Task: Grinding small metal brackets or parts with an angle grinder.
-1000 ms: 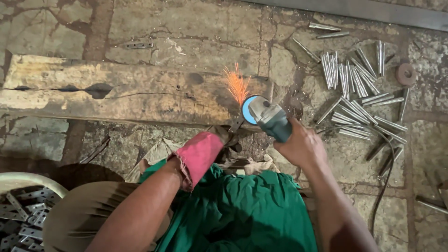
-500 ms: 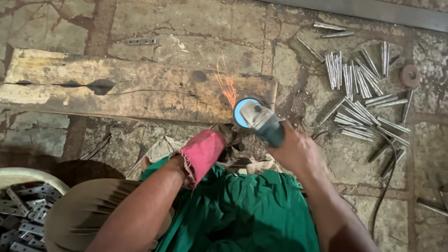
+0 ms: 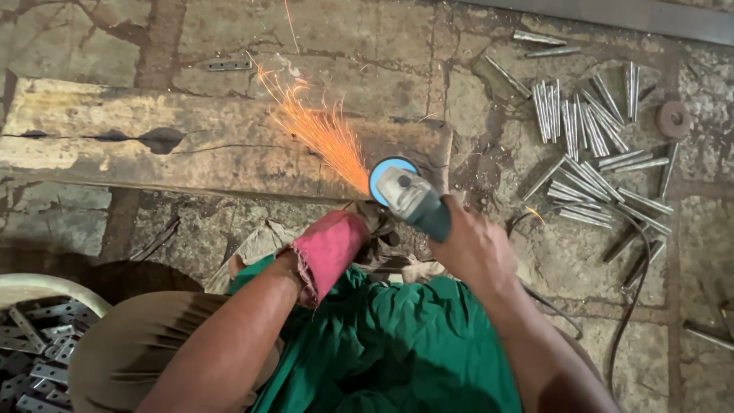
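Stone floor [image 3: 336, 46], cracked slabs, bare ground open along the top edge and at far left. One weathered wooden beam [image 3: 191, 149] lies flat across the floor from the left edge to just past the middle, its right end square-cut beside the tool; a dark knot hole sits in its left half. One small flat metal strip [image 3: 228, 66] lies alone on the stone above the beam, well apart from it. One angle grinder [image 3: 409, 195], teal body with a blue disc guard, sits at the beam's near right corner; a fan of orange sparks [image 3: 317, 126] sprays up and left over the beam. Right hand [image 3: 474, 248]: closed around the grinder's body, gripping it from behind. Left hand [image 3: 329, 248]: wrapped in a pink cloth, set low just left of the disc, touching the dark workpiece [image 3: 378, 226] beneath the guard; its fingers are covered, so whether it is clenched cannot be told. Heap of short metal bars [image 3: 589, 145], silver, loosely fanned on the floor at right, near the grinder but apart from it. One round rusty disc [image 3: 673, 118] lies beside the heap. One dark cable [image 3: 634, 268] trails across the floor at right. One pale tub [image 3: 30, 287] at lower left holds flat grey metal brackets [image 3: 34, 359]. Green garment [image 3: 382, 344] fills the bottom centre.
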